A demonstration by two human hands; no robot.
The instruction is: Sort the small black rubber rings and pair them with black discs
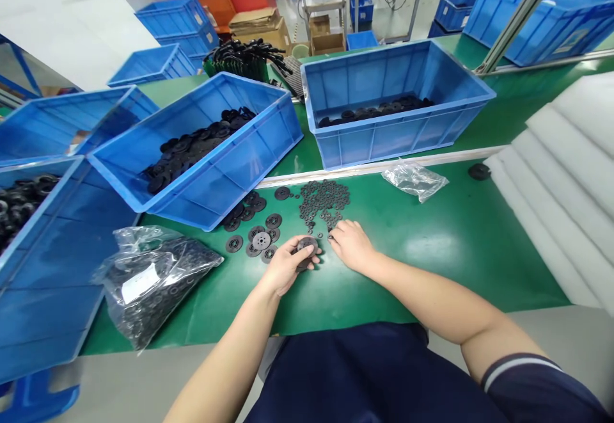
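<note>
My left hand (286, 263) is closed around a black disc (307, 244), thumb across its top, just above the green table (407, 295). To its right, my right hand (351, 244) rests low over the near edge of a spread of small dark rings (326, 199). Its fingertips are pinched together at a tiny dark piece, too small to name surely. Left of my left hand lie several loose black discs (273, 221) with holes, among them one greyer disc (261, 240) on top of others.
Two blue bins (254, 167) (398, 138) with black discs stand behind the work area. A clear bag of black rings (158, 288) lies at left, an crumpled plastic bag (416, 180) at back right. White foam sheets (551, 192) are stacked along the right side.
</note>
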